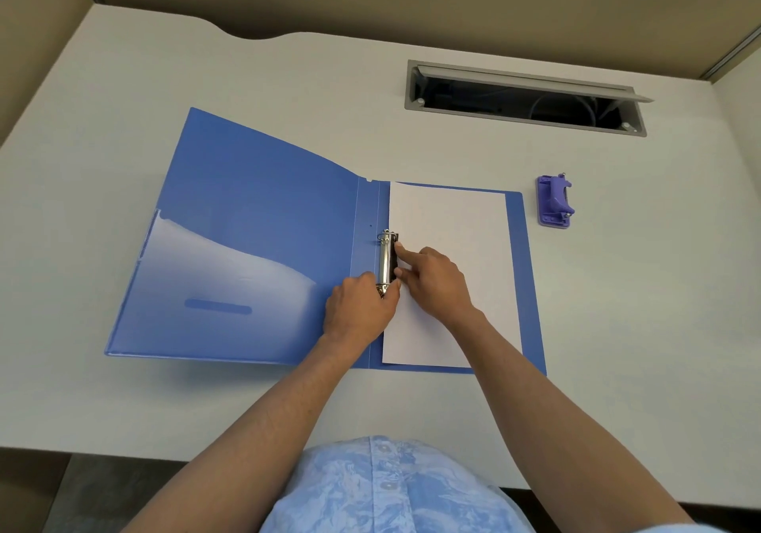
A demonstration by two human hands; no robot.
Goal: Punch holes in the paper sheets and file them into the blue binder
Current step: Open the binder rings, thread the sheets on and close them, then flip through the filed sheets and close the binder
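- A pale desk [123, 401] fills most of the view, with tan partition walls behind it and on both sides.
- The blue binder [255, 219] lies open and flat on the desk in front of the person, its left cover spread to the left and carrying a translucent inner pocket [214, 285].
- A white paper sheet [453, 219] lies on the binder's right cover, its left edge against the ring mechanism; whether more than one sheet is stacked there cannot be told.
- A grey cable hatch [523, 96] is set into the desk at the far right, its lid tilted open over a dark recess.
- The person's light blue patterned shirt [383, 491] shows at the bottom edge.
- The right hand [436, 281] rests on the sheet, forefinger stretched out to the upper part of the ring mechanism and thumb at the paper's edge beside it.
- The left hand [358, 306] is curled around the near end of the metal ring mechanism [386, 258], fingers gripping the lower ring.
- A purple hole punch [556, 202] sits on the desk just beyond the binder's right edge, apart from both hands.
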